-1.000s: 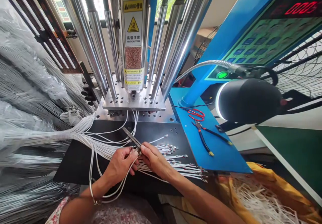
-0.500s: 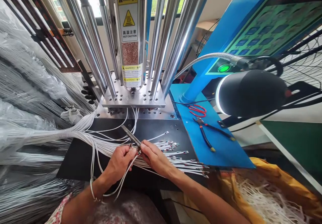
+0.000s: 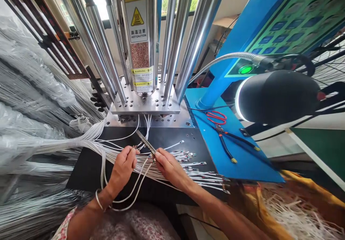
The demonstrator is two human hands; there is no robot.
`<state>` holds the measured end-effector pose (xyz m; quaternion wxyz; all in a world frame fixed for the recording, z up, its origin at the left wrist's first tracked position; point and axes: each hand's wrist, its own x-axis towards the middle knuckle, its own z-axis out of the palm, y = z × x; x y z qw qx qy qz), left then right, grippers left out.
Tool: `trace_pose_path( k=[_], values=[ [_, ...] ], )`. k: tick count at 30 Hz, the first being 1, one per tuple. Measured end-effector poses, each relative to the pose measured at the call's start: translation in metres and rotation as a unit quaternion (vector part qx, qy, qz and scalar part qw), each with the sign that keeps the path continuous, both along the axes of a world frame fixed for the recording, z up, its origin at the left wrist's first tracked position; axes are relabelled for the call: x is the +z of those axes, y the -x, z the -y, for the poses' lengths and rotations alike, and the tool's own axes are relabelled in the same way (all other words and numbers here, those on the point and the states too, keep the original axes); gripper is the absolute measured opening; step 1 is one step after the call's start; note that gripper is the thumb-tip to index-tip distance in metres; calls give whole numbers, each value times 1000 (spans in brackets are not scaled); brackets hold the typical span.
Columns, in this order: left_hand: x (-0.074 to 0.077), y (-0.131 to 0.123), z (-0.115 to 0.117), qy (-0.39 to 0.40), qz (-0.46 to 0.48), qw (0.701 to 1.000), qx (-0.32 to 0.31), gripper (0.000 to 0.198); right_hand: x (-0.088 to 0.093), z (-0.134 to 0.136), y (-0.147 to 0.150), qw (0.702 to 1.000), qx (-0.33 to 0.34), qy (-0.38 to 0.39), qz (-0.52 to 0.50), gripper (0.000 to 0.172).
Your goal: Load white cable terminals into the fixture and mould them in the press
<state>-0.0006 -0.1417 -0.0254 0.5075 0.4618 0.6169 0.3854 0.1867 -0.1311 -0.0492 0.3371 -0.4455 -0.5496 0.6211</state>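
Note:
My right hand [image 3: 169,166] is closed on the near end of a narrow grey metal bar [image 3: 145,142], which points up and left toward the press. White cables run to that end of the bar, beside my right fingertips. Left of it, my left hand [image 3: 124,162] pinches a small metal-ended cable connector [image 3: 134,147] between thumb and fingers, apart from the bar. Beneath both hands lies a bundle of white cables [image 3: 118,153]. Their connector ends [image 3: 185,155] fan out to the right on the black table [image 3: 88,171].
A press with a steel plate [image 3: 145,107] and a hot-caution label [image 3: 138,15] stands ahead. Pliers [image 3: 229,143] and red-handled scissors [image 3: 217,117] lie on the blue base [image 3: 215,96]. A round lamp [image 3: 280,96] hangs at right, above a yellow sack [image 3: 302,179] of white scraps.
My left hand has drawn away from the bar, leftward and up, with a small connector in its fingers. My right hand still grips the bar, slightly further right in view.

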Motion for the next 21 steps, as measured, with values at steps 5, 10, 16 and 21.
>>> trace_pose_path(
  k=[5,10,16,21],
  values=[
    [-1,-7,0,49,63,997,5,39,-3,3,0,999,18,28,-40,36],
    [1,-12,1,56,91,994,-1,39,-2,3,0,997,23,48,-47,36],
    [1,-13,2,71,103,992,-5,38,3,2,-3,998,28,34,-35,35],
    [0,-14,2,60,105,993,0,36,5,-1,-4,999,37,4,-1,33]
  ],
)
